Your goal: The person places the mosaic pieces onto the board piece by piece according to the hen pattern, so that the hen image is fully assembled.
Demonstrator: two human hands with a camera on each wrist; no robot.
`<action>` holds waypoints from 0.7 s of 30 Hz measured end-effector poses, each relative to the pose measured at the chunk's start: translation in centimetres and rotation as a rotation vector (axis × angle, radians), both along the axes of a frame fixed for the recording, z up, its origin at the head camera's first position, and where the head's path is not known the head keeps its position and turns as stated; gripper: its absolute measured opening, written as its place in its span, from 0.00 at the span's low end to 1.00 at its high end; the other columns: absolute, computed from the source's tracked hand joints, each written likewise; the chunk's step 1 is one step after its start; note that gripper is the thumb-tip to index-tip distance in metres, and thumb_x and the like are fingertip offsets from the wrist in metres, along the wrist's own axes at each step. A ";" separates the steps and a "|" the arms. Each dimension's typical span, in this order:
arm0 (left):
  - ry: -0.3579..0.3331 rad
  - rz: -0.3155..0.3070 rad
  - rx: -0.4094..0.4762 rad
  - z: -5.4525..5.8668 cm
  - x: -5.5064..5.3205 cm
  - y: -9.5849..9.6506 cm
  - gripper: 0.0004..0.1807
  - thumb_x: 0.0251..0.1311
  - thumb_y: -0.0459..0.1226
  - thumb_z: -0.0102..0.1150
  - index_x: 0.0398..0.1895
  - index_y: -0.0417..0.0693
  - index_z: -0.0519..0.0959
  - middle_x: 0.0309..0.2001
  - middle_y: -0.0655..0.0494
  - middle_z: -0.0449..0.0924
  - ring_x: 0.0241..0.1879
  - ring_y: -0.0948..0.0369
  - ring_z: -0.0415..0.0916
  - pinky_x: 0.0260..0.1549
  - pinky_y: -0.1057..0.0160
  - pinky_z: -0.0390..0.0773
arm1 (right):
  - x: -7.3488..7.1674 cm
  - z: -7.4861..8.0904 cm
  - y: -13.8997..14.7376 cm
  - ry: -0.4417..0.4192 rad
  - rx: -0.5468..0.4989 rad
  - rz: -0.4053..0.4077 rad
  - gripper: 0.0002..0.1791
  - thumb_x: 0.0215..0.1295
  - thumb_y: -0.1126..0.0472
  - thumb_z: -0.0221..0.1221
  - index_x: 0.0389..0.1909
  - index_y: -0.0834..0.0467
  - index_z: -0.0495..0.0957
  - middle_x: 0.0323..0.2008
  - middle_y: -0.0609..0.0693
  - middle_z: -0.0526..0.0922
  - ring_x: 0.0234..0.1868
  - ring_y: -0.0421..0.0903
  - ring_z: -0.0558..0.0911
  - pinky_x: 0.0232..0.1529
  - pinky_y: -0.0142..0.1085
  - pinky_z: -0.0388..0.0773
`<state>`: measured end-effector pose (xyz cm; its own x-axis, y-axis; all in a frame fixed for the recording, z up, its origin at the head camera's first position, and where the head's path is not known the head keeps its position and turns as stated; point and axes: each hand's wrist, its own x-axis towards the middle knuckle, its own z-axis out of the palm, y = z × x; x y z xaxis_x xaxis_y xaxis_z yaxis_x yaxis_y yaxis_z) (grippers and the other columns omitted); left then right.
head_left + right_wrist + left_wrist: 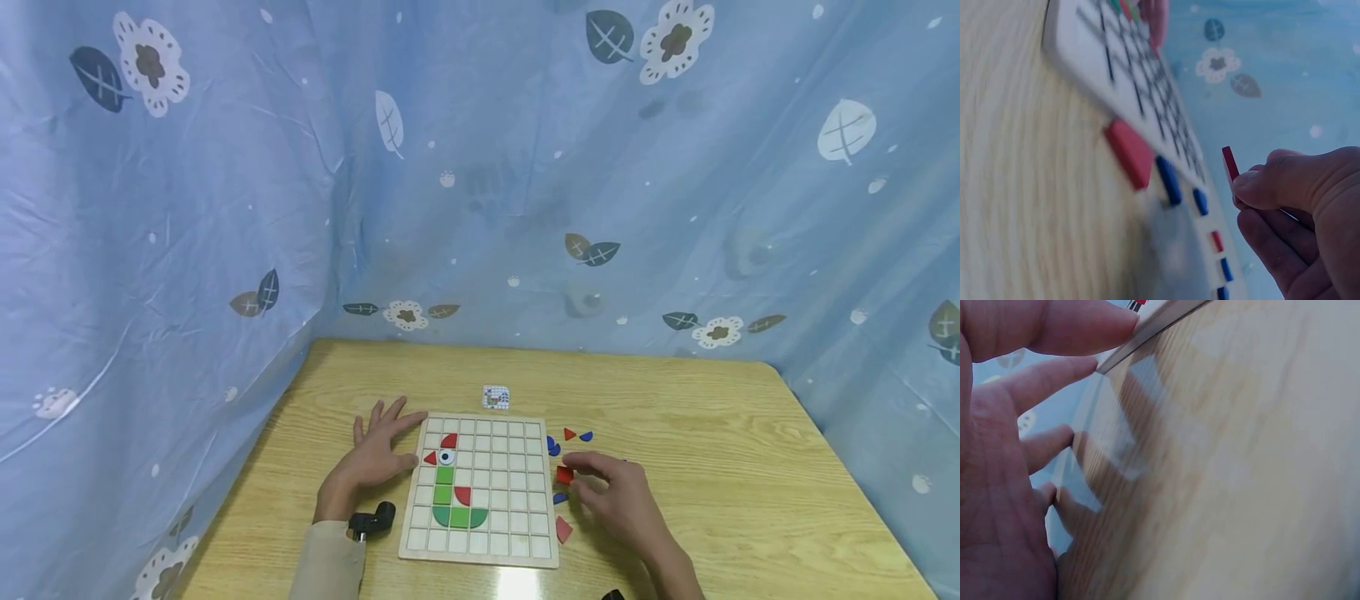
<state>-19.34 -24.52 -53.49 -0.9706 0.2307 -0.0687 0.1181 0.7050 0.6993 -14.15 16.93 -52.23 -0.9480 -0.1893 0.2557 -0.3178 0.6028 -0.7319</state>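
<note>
My right hand [617, 498] pinches a small red tile [565, 474] between thumb and fingers, just off the board's right edge. In the right wrist view this tile [1229, 166] is seen nearly edge-on, held up from the table. My left hand [378, 454] lies with its fingers spread, thumb and index finger touching the left side of the wooden grid board [517, 554]. On the board, tiles form a bird-like figure: a white eye tile [447, 457], a red beak triangle [431, 457], green squares [443, 494], green rounded corners [478, 517] and a red quarter-round [462, 496].
Right of the board lie loose pieces: a red quarter-round [563, 529], blue pieces [553, 446], a red triangle [570, 434] and a blue half-round [587, 436]. A small pattern card [496, 397] sits behind the board. Blue patterned cloth [517, 167] hangs around the wooden table [750, 467].
</note>
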 end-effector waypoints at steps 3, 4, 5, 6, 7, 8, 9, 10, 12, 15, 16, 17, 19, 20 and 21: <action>-0.001 0.001 -0.004 0.0 -0.1 0.0 0.43 0.59 0.35 0.69 0.81 0.56 0.73 0.90 0.39 0.44 0.88 0.32 0.24 0.77 0.24 0.16 | 0.4 0.5 -0.5 -0.018 -0.037 0.050 0.20 0.63 0.73 0.73 0.53 0.52 0.92 0.49 0.41 0.94 0.52 0.41 0.92 0.58 0.39 0.88; -0.001 0.001 -0.001 0.0 -0.1 0.0 0.43 0.59 0.35 0.70 0.81 0.56 0.73 0.90 0.39 0.45 0.88 0.32 0.24 0.77 0.24 0.16 | 0.5 0.6 -0.7 -0.022 -0.051 0.072 0.19 0.63 0.73 0.73 0.53 0.53 0.92 0.50 0.43 0.94 0.52 0.42 0.92 0.58 0.40 0.89; -0.001 0.001 -0.001 0.0 -0.1 0.0 0.43 0.59 0.35 0.70 0.81 0.56 0.73 0.90 0.39 0.45 0.88 0.32 0.24 0.77 0.24 0.16 | 0.6 0.7 -1.0 -0.031 -0.060 0.088 0.19 0.64 0.73 0.73 0.53 0.54 0.92 0.50 0.43 0.94 0.53 0.42 0.92 0.58 0.40 0.89; 0.000 0.000 -0.003 0.0 -0.1 0.1 0.43 0.58 0.35 0.70 0.81 0.56 0.73 0.90 0.39 0.45 0.88 0.31 0.24 0.77 0.23 0.16 | 0.7 0.7 -1.3 -0.040 -0.065 0.106 0.18 0.64 0.73 0.72 0.53 0.55 0.92 0.50 0.44 0.94 0.53 0.43 0.92 0.58 0.40 0.89; 0.001 0.001 -0.004 0.0 -0.1 0.0 0.43 0.59 0.35 0.69 0.81 0.56 0.73 0.90 0.39 0.45 0.88 0.32 0.24 0.77 0.23 0.16 | 0.7 0.7 -1.6 -0.046 -0.068 0.122 0.18 0.64 0.73 0.72 0.53 0.55 0.92 0.51 0.44 0.94 0.53 0.43 0.92 0.57 0.40 0.89; 0.001 0.000 -0.004 0.0 -0.1 0.1 0.43 0.59 0.35 0.69 0.81 0.56 0.73 0.90 0.39 0.45 0.88 0.32 0.24 0.77 0.23 0.16 | 0.7 0.7 -1.9 -0.055 -0.070 0.135 0.18 0.64 0.73 0.72 0.53 0.56 0.91 0.51 0.45 0.94 0.53 0.43 0.92 0.58 0.41 0.89; 0.002 -0.002 0.000 0.0 0.0 0.1 0.43 0.59 0.35 0.69 0.81 0.56 0.73 0.90 0.39 0.45 0.88 0.31 0.24 0.77 0.23 0.16 | 0.7 0.7 -2.2 -0.060 -0.068 0.145 0.17 0.64 0.73 0.72 0.53 0.56 0.91 0.51 0.45 0.94 0.53 0.43 0.92 0.57 0.41 0.89; 0.002 -0.002 0.002 0.0 0.0 0.1 0.43 0.59 0.35 0.69 0.81 0.56 0.73 0.90 0.39 0.45 0.88 0.32 0.24 0.77 0.24 0.16 | 0.7 0.6 -2.6 -0.066 -0.063 0.151 0.17 0.64 0.73 0.72 0.52 0.55 0.91 0.51 0.44 0.94 0.52 0.42 0.92 0.56 0.41 0.90; 0.001 -0.002 0.006 0.0 0.0 0.1 0.43 0.59 0.34 0.69 0.81 0.56 0.73 0.90 0.39 0.45 0.88 0.32 0.24 0.77 0.24 0.16 | 0.7 0.5 -3.3 -0.078 -0.054 0.165 0.17 0.64 0.72 0.72 0.52 0.55 0.92 0.50 0.44 0.94 0.52 0.41 0.92 0.55 0.40 0.90; -0.001 0.001 0.007 0.1 0.1 0.1 0.43 0.59 0.34 0.69 0.81 0.56 0.73 0.90 0.39 0.45 0.88 0.32 0.24 0.77 0.24 0.16 | 0.7 0.1 -4.3 -0.071 -0.031 0.185 0.17 0.64 0.71 0.73 0.51 0.55 0.92 0.48 0.42 0.94 0.51 0.40 0.92 0.54 0.40 0.90; -0.002 0.003 0.003 0.1 0.1 0.1 0.43 0.59 0.34 0.69 0.82 0.56 0.73 0.90 0.39 0.45 0.88 0.32 0.24 0.77 0.24 0.16 | 0.7 0.0 -4.7 -0.069 -0.029 0.197 0.17 0.64 0.71 0.73 0.51 0.55 0.92 0.48 0.42 0.94 0.50 0.40 0.92 0.54 0.40 0.90; -0.003 0.004 0.002 0.1 0.1 0.1 0.43 0.59 0.34 0.69 0.82 0.56 0.73 0.90 0.39 0.45 0.88 0.32 0.24 0.77 0.24 0.16 | 0.6 -0.1 -5.1 -0.065 -0.031 0.211 0.17 0.64 0.72 0.73 0.52 0.56 0.92 0.48 0.43 0.95 0.50 0.40 0.92 0.54 0.41 0.90; -0.005 0.004 -0.001 0.1 0.1 0.1 0.43 0.60 0.34 0.69 0.82 0.56 0.73 0.90 0.39 0.45 0.88 0.32 0.24 0.77 0.24 0.16 | 0.6 -0.3 -5.8 -0.067 -0.033 0.236 0.16 0.64 0.71 0.72 0.52 0.56 0.92 0.48 0.42 0.94 0.50 0.40 0.92 0.54 0.40 0.90; -0.005 0.004 0.001 0.1 0.1 0.1 0.43 0.59 0.34 0.69 0.82 0.56 0.73 0.90 0.39 0.45 0.88 0.32 0.24 0.77 0.24 0.16 | 0.5 -0.3 -6.1 -0.071 -0.038 0.250 0.16 0.65 0.71 0.72 0.52 0.56 0.92 0.48 0.42 0.94 0.50 0.40 0.92 0.54 0.40 0.90; -0.005 0.005 0.002 0.1 0.1 0.1 0.43 0.59 0.34 0.69 0.82 0.56 0.73 0.90 0.39 0.45 0.88 0.32 0.24 0.77 0.24 0.16 | 0.5 -0.4 -6.5 -0.082 -0.047 0.264 0.16 0.65 0.71 0.72 0.52 0.56 0.91 0.48 0.43 0.94 0.50 0.40 0.92 0.55 0.39 0.90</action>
